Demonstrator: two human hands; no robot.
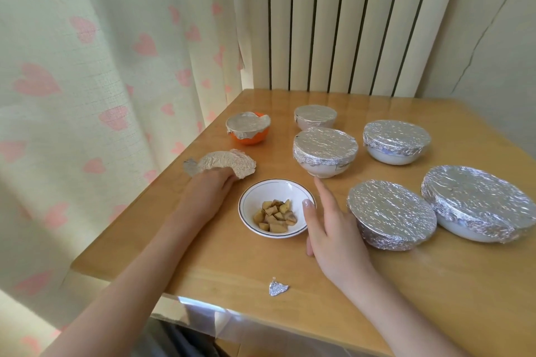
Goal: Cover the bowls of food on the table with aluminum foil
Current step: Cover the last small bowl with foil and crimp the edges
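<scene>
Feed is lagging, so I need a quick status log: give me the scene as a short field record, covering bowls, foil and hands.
covered bowls: six, among them the orange bowl, partly covered
uncovered bowl: white bowl with cut food pieces
loose foil: shaped foil sheet near the table's left edge; small foil scrap near the front edge
left hand: grip on the foil sheet
right hand: open, thumb by the white bowl's rim
surface: wooden table

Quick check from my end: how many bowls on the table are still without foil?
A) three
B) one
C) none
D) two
B: only the small white bowl of food chunks is open; the other six, including the orange bowl, wear foil, and the left hand holds a shaped foil piece.
</scene>
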